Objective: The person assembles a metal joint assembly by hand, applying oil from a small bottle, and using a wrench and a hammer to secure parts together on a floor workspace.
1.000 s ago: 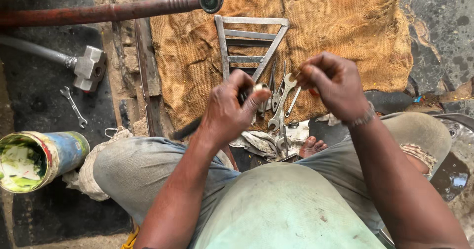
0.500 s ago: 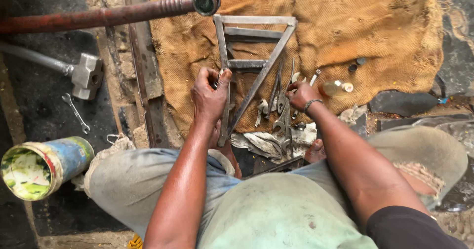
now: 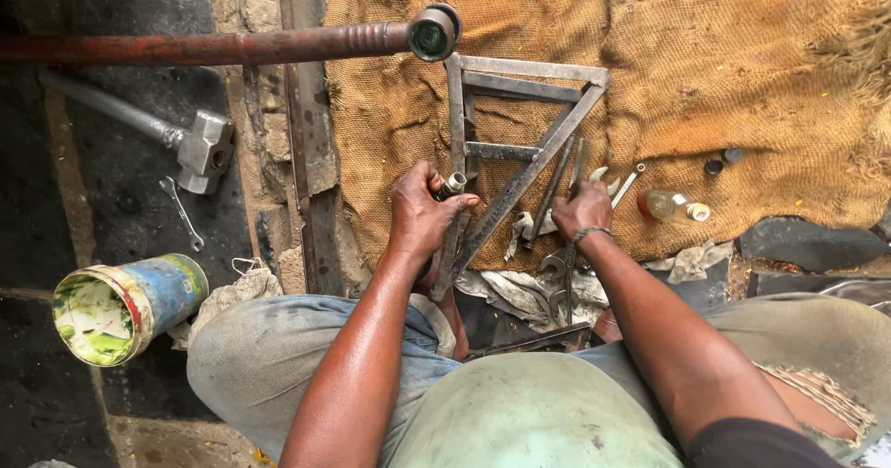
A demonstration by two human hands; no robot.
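— Where's that small metal tube (image 3: 452, 186)?

— Pinched in the left hand (image 3: 422, 217), right against the triangular frame (image 3: 520, 134) on the sacking (image 3: 742, 78), pointing up-right.

— And the right hand (image 3: 583, 210)?

— Curled over the tools (image 3: 557, 199) just beside the frame's slanted bar; what it grips I can't tell.

Soft, even daylight falls from above, bright on the coarse tan burlap sacking (image 3: 742, 69) and dimmer over the dark stone floor (image 3: 121, 190) at the left. Shadows are short and faint. The grey steel sledgehammer head (image 3: 206, 151) catches a mild sheen without glare. Focus is sharp throughout; straight lines bow slightly toward the frame edges.
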